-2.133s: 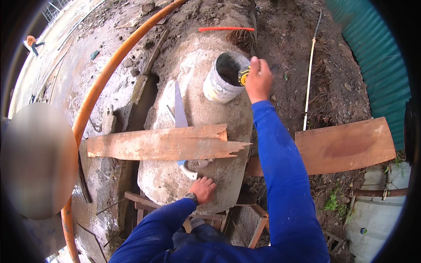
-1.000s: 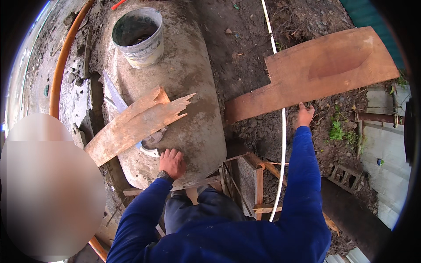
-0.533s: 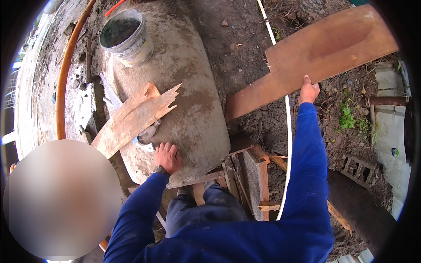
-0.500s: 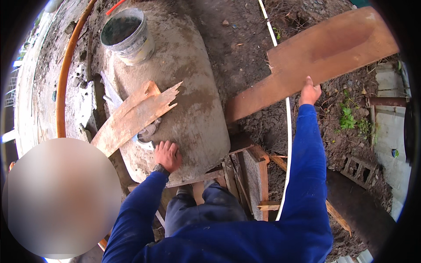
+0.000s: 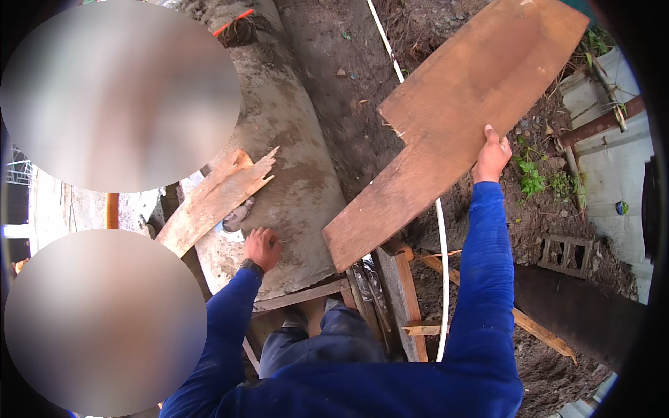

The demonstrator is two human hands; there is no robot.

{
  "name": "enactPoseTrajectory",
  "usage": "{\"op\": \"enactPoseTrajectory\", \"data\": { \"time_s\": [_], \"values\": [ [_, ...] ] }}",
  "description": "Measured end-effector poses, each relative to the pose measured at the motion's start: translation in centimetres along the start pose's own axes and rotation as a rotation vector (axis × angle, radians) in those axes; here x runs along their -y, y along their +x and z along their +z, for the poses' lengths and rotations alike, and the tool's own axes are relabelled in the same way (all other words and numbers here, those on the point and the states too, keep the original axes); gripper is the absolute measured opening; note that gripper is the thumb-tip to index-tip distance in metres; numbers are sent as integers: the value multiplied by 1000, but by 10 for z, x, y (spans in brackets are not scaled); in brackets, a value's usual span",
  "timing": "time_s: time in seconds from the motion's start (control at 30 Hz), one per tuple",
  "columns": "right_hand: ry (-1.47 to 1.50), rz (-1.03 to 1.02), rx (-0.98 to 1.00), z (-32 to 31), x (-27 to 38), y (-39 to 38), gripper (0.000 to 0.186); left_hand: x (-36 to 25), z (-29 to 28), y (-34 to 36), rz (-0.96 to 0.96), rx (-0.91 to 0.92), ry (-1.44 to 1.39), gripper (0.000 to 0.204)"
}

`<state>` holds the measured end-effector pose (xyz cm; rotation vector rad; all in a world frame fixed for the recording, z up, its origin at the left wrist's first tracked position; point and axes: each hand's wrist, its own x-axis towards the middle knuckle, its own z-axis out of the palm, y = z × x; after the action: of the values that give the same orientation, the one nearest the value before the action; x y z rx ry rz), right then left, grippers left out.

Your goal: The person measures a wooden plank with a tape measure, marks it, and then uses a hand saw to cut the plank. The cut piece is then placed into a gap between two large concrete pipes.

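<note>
Though narrower at one end, brown board (image 5: pixel 481 83) in right hand (image 5: pixel 492 156).

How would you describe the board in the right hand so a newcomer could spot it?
Right of the concrete slab, the right hand grips a brown wooden board. It has a stepped edge, unlike the smaller, splintered plank on the slab.
</note>
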<state>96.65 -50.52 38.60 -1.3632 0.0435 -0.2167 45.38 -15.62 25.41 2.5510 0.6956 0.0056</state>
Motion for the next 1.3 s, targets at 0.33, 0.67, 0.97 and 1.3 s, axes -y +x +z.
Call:
{"op": "enactPoseTrajectory", "data": {
  "time_s": [0.33, 0.67, 0.97, 1.3],
  "values": [
    [121, 183, 42, 33, 108, -153, 41, -23, -56, -125, -397, -70, -605, 54],
    [-30, 385, 214, 19, 147, -342, 49, 24, -124, -286, -810, -186, -520, 54],
    [-203, 667, 252, -1, 114, -437, 42, 124, -190, -393, -879, -41, -750, 37],
    [-354, 758, 69, 43, 105, -488, 25, 171, -334, -389, -475, -309, -1277, 27]
  ]
}}
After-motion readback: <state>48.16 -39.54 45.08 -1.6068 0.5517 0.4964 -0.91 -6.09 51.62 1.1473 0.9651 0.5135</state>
